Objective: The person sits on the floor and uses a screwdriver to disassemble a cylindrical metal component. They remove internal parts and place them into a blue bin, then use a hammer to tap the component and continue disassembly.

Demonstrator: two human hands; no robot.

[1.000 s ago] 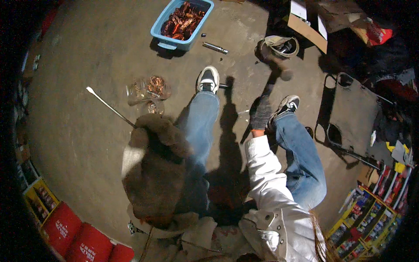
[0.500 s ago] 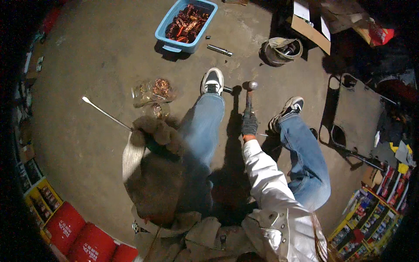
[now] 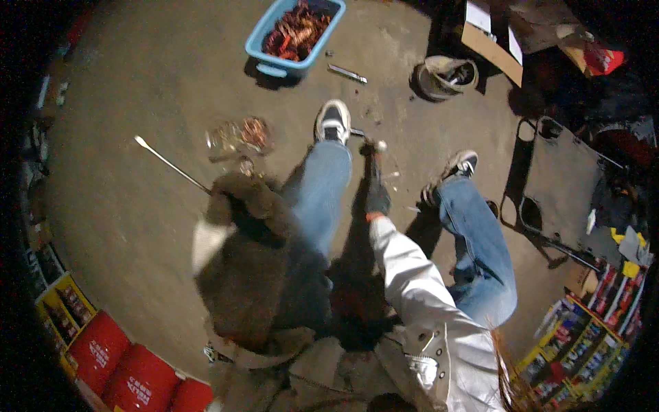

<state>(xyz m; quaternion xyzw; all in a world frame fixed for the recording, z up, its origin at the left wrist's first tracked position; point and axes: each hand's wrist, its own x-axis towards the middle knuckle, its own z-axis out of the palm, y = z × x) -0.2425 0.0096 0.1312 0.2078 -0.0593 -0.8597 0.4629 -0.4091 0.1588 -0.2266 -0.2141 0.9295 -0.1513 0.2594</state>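
Observation:
My right hand (image 3: pixel 378 200), in a dark glove, is closed round the handle of a hammer (image 3: pixel 375 165). The hammer's rounded metal head lies beyond the hand, close to a short dark bar (image 3: pixel 358 132) beside my left shoe. My left hand (image 3: pixel 239 196) is dark and shadowed, its fingers wrapped round one end of a long flat-tipped screwdriver (image 3: pixel 171 165). The shaft points up and to the left over the floor. Next to this hand lie copper scraps (image 3: pixel 255 134) with pale, glassy-looking bits.
A blue tub (image 3: pixel 273 71) of copper windings stands ahead, with a metal rod (image 3: pixel 347 73) near it. Farther right are a round bucket (image 3: pixel 439 79), a cardboard box (image 3: pixel 491 51) and a flat grey panel (image 3: pixel 563 178). Red containers (image 3: pixel 130 378) stand at lower left.
My right hand and the hammer have shifted left, and the hammer's head has come nearer the dark bar. My left hand has moved slightly, still holding the screwdriver.

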